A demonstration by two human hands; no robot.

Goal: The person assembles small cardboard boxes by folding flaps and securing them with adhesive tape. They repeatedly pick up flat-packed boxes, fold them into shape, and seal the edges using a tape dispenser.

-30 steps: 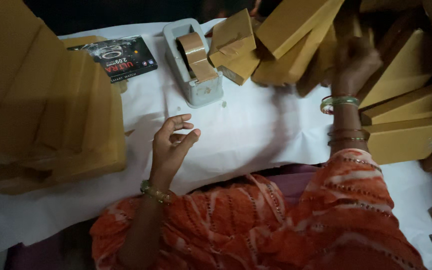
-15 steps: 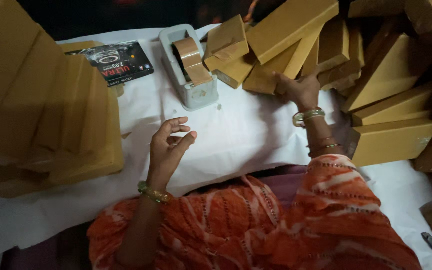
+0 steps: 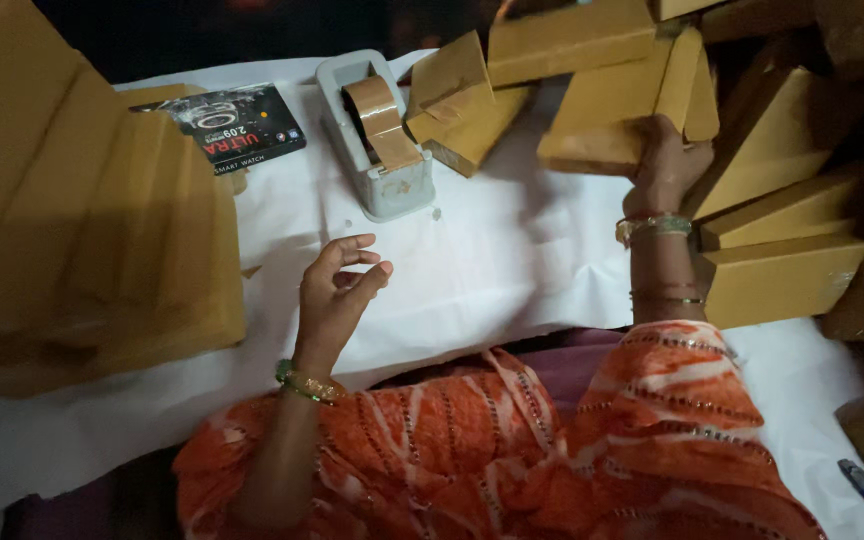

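Since the earlier frame, the right hand point(image 3: 664, 165) has been drawn back from the far pile, and a flat tan box point(image 3: 602, 120) has been pulled along with it. The fingers are clamped on the box's near right corner, at the far right of the table point(image 3: 512, 260). The left hand point(image 3: 337, 295) is held empty over the white cover, its fingers loosely curled and apart. A grey tape dispenser point(image 3: 377, 135) with brown tape is seen beyond it. A black printed carton point(image 3: 237, 122) lies far left, beside stacked tan boxes point(image 3: 92, 230).
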